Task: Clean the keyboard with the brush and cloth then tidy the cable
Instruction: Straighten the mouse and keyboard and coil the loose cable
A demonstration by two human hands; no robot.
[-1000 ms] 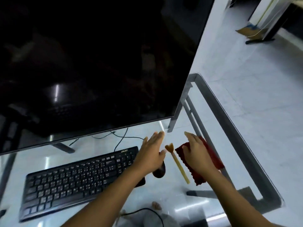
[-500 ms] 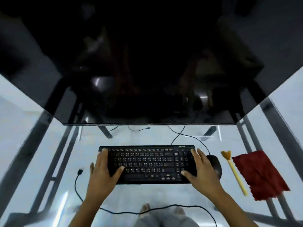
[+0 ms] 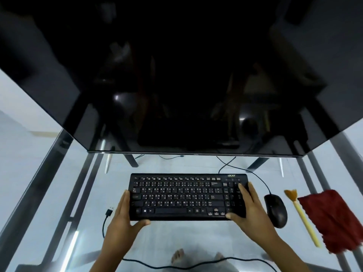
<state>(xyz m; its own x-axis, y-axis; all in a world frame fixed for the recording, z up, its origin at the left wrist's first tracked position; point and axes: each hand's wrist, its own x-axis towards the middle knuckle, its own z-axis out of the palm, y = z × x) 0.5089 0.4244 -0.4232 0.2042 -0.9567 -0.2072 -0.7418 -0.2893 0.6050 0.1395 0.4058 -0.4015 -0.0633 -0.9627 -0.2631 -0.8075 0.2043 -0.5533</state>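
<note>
A black keyboard lies on the glass desk in front of the monitor. My left hand grips its left end, thumb under the front edge. My right hand grips its right end, fingers over the number pad. A yellow-handled brush with tan bristles lies to the right, beside a red cloth at the desk's right side. The keyboard's black cable runs along the near edge and ends in a loose USB plug left of the keyboard.
A black mouse sits between the keyboard and the brush, its cable running back under the large dark monitor. The glass desk has a metal frame; bare feet show through it below.
The view swung from the desk's right side to face the keyboard. Both hands left the brush and cloth area and took hold of the keyboard's two ends.
</note>
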